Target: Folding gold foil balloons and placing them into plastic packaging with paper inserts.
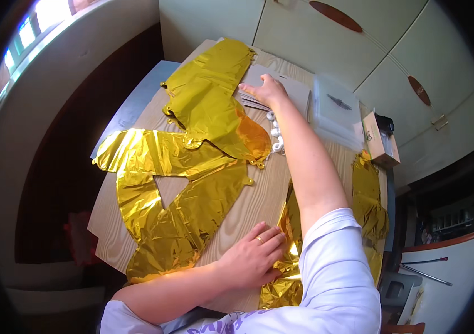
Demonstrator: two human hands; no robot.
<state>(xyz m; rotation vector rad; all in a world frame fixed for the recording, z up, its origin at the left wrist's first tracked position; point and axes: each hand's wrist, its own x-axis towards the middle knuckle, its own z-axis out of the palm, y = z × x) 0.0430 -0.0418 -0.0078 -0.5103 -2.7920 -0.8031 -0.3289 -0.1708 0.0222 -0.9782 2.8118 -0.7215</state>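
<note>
My right hand (269,91) reaches to the far side of the table, over a stack of pale grey card sheets (291,89). Its thumb and fingers are apart, and nothing shows between them. Close to my body, my left hand (255,254) lies flat with outstretched fingers at the edge of a crumpled gold foil balloon (287,292). A flat gold foil balloon with a triangular opening (137,156) is spread out on the left. Overlapping its upper edge is another flattened gold foil balloon (209,83). Small white rolls (275,132) line up beside my right forearm.
A wood-grain table (115,222) carries everything. Toward the far right stand a translucent plastic case (334,114) and a small open box (381,146) with dark contents. More gold foil (369,206) lies along the right edge. Pale cabinets (209,25) rise behind the table.
</note>
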